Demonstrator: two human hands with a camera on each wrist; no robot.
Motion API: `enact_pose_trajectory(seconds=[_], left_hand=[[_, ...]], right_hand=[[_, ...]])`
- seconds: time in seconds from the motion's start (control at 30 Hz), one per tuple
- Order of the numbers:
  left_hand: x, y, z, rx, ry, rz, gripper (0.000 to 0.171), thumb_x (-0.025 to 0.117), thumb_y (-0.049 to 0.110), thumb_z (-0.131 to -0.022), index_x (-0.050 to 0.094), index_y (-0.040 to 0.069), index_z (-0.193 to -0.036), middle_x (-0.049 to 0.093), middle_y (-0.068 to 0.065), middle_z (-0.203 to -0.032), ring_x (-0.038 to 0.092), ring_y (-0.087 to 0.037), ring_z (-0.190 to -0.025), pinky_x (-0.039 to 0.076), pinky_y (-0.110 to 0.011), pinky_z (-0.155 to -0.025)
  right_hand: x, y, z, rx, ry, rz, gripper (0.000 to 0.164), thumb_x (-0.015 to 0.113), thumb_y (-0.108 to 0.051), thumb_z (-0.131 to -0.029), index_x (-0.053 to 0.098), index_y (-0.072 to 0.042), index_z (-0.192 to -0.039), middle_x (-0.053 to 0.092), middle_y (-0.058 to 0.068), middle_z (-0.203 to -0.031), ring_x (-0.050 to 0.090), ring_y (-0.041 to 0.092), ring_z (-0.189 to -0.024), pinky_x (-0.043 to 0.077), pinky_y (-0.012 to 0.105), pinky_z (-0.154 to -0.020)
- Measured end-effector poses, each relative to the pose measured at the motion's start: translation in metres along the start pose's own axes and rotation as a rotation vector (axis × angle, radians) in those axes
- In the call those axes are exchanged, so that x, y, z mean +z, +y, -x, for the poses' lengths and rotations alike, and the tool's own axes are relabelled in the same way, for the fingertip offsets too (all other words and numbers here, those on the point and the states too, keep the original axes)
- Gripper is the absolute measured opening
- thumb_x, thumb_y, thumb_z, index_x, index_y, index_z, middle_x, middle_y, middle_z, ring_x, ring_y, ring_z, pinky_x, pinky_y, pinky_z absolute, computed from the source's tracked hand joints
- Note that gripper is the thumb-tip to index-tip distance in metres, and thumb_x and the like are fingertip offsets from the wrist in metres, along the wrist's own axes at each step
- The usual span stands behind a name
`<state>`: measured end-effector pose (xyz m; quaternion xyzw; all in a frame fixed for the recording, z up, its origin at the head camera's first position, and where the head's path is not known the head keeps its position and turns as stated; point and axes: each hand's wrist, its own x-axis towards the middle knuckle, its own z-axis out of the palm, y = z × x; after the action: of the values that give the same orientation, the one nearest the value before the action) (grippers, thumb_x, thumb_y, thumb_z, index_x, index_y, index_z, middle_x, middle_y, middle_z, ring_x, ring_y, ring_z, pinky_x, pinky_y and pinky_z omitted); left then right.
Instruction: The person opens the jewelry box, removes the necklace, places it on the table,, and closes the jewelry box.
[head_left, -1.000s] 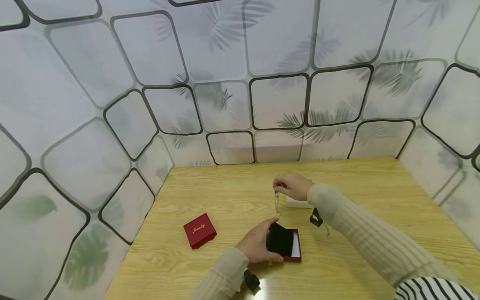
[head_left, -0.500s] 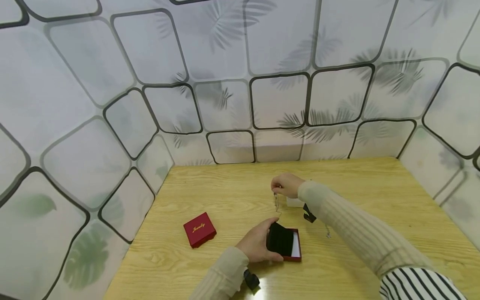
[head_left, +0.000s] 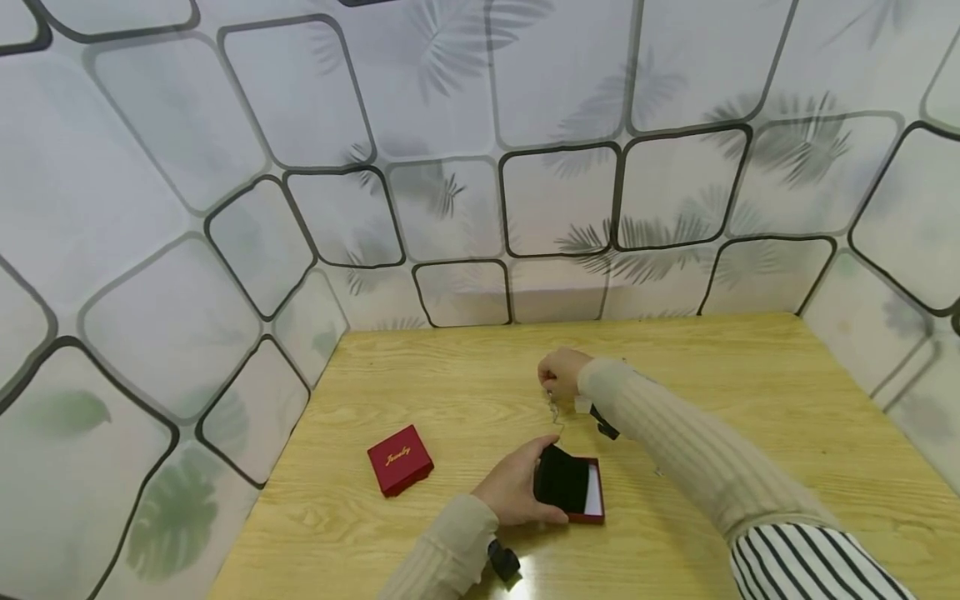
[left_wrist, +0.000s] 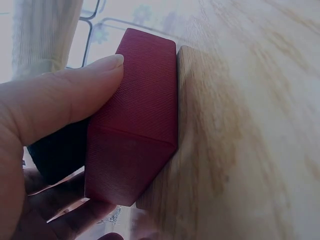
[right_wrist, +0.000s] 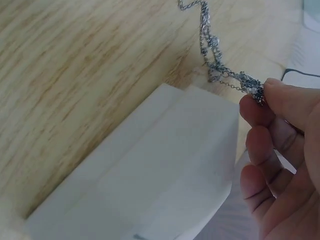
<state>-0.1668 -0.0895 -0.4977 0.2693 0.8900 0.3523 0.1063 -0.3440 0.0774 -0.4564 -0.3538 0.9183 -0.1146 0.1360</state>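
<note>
My left hand (head_left: 517, 485) grips the red jewelry box base (left_wrist: 145, 90), its thumb on one red side and fingers round the other. A black pad (head_left: 564, 479) sits tilted in the base, leaving a white strip of the inside visible at right. Beyond the box, my right hand (head_left: 564, 371) pinches a bunched silver chain necklace (right_wrist: 216, 72) between thumb and fingertips. The chain hangs down, and its lower end trails on the table just past the left fingertips. A white box-like object (right_wrist: 165, 160) lies beside and below the right hand, mostly hidden by the sleeve in the head view.
The red lid (head_left: 400, 460) with gold lettering lies on the wooden table (head_left: 315, 517) at left. A tiny silvery piece (head_left: 658, 472) lies beside the right forearm. Patterned cloth walls (head_left: 555, 292) border the table's back and sides.
My right hand has moved slightly left and lower with the necklace, whose chain hangs less straight now. The right forearm has swung left, covering more of the white object. The left hand stays put.
</note>
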Motion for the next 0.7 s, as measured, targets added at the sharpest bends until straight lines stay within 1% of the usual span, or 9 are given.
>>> enact_pose_trajectory(seconds=[0.17,0.3,0.43,0.53,0.7], left_hand=[[0.001,-0.002,-0.001,0.025,0.015,-0.04,0.105,0.084,0.042,-0.071,0.025,0.009,-0.151,0.036,-0.004,-0.15,0.044,-0.017,-0.129,0.04,-0.031,-0.103],[0.003,-0.003,-0.001,0.02,0.018,-0.039,0.106,0.085,0.043,-0.07,0.025,0.01,-0.151,0.037,-0.002,-0.149,0.043,-0.015,-0.128,0.039,-0.032,-0.104],[0.004,-0.004,-0.002,0.012,0.015,-0.024,0.106,0.084,0.044,-0.07,0.025,0.011,-0.151,0.037,-0.001,-0.148,0.043,-0.015,-0.128,0.04,-0.032,-0.104],[0.004,-0.004,-0.002,0.005,0.015,-0.018,0.106,0.085,0.044,-0.069,0.025,0.011,-0.151,0.038,-0.001,-0.148,0.044,-0.015,-0.128,0.04,-0.032,-0.104],[0.004,-0.004,-0.003,-0.005,0.01,-0.009,0.107,0.085,0.043,-0.069,0.024,0.012,-0.152,0.038,-0.002,-0.148,0.045,-0.015,-0.126,0.041,-0.032,-0.103]], right_hand=[[0.002,0.007,-0.009,-0.006,0.015,0.035,0.011,0.063,-0.013,-0.094,0.067,-0.012,-0.084,0.059,-0.006,-0.076,0.052,0.012,-0.067,0.045,0.03,-0.063],[0.004,0.011,-0.016,-0.003,0.02,0.077,0.011,0.064,-0.013,-0.093,0.068,-0.012,-0.083,0.06,-0.005,-0.076,0.054,0.012,-0.068,0.047,0.029,-0.062],[0.005,0.009,-0.02,0.046,-0.004,0.108,0.012,0.065,-0.015,-0.093,0.068,-0.015,-0.082,0.061,-0.006,-0.076,0.056,0.011,-0.069,0.049,0.029,-0.064],[0.004,0.007,-0.021,0.088,-0.021,0.11,0.012,0.065,-0.015,-0.093,0.068,-0.016,-0.082,0.061,-0.007,-0.077,0.057,0.01,-0.07,0.05,0.03,-0.065],[0.005,0.005,-0.022,0.125,-0.018,0.109,0.01,0.064,-0.015,-0.094,0.07,-0.016,-0.085,0.064,-0.006,-0.081,0.059,0.011,-0.073,0.052,0.03,-0.067]])
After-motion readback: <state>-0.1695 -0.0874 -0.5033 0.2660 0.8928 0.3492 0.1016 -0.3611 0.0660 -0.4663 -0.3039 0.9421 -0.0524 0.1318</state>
